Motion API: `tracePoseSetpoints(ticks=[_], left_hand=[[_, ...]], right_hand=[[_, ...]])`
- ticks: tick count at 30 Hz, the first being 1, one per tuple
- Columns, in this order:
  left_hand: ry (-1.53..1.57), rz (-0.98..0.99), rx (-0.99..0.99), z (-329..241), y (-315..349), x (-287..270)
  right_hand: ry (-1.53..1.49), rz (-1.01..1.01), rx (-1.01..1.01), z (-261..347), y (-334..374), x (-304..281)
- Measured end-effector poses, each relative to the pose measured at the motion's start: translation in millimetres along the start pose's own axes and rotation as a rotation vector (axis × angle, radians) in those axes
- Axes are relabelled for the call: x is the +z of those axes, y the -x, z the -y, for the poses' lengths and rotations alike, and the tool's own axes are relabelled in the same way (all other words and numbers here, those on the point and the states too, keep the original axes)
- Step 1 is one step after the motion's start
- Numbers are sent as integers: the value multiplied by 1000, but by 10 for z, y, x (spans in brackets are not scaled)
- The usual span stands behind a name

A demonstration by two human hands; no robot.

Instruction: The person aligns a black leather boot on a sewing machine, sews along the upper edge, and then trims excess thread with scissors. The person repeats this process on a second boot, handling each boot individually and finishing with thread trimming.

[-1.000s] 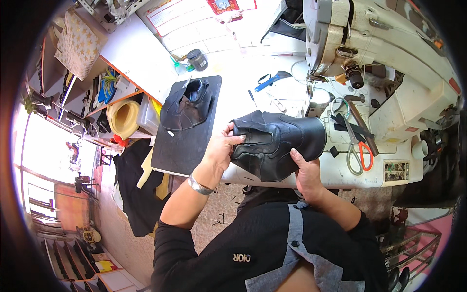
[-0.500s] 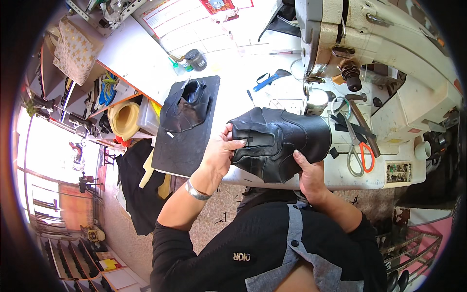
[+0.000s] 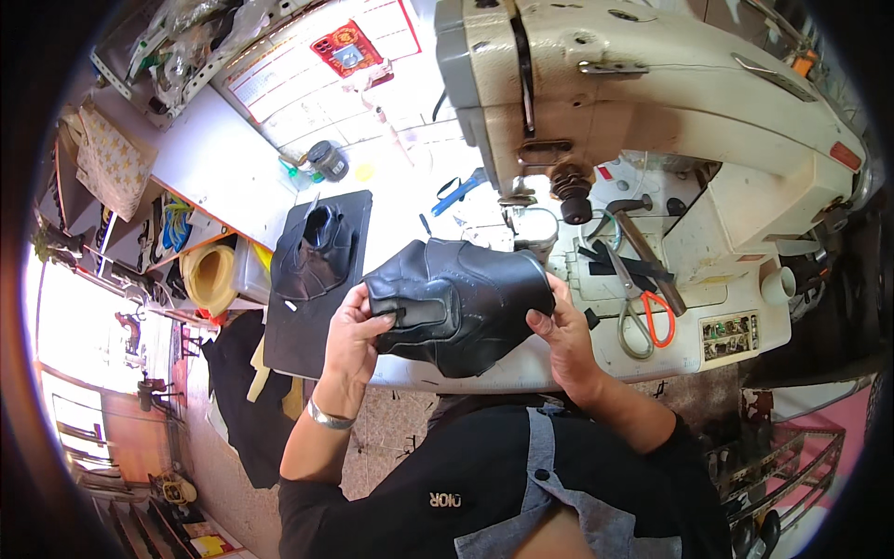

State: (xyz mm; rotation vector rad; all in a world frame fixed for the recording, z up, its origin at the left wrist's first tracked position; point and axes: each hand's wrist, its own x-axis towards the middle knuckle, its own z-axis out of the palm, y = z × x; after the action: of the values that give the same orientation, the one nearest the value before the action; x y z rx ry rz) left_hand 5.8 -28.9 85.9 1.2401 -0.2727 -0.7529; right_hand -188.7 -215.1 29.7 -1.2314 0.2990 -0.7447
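Observation:
A black leather shoe upper [image 3: 484, 303] with stitched seams is stretched between my two hands above the front of the white table. My left hand [image 3: 352, 326] pinches its left end, the thumb lying on top beside a slot-shaped opening. At the wide right end, my right hand [image 3: 563, 335] grips the edge, thumb on the near face and fingers behind. A second black leather upper [image 3: 315, 252] stands on a dark board [image 3: 307, 335] to the left, apart from both hands. The undersides of the held piece are hidden.
A large cream sewing machine [image 3: 596, 102] rises behind and right of my hands. Orange-handled scissors [image 3: 659, 319], a hammer [image 3: 652, 256] and black strips lie at the right. A blue-handled tool [image 3: 458, 193] and a dark jar [image 3: 327, 161] are farther back. A small parts tray [image 3: 731, 336] sits at the right edge.
The upper and both hands have moved left and a little down in the picture as the view shifted. My right hand has slid from the near side to the upper's right end.

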Motion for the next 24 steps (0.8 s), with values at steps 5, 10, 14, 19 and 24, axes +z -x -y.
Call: tracePoseSetpoints(ticks=[5, 10, 14, 19, 24], left_hand=[[-42, 69, 69, -9, 68, 71], [-67, 147, 140, -42, 133, 94], [-99, 179, 176, -93, 150, 21], [-106, 206, 193, -128, 8, -33], [-71, 195, 179, -29, -132, 56]], right_hand=[[-256, 98, 167, 107, -109, -108], [-295, 243, 384, 142, -137, -188], [-318, 350, 430, 170, -194, -255], [-240, 484, 361, 320, -308, -137], [-22, 470, 365, 607, -453, -65]])
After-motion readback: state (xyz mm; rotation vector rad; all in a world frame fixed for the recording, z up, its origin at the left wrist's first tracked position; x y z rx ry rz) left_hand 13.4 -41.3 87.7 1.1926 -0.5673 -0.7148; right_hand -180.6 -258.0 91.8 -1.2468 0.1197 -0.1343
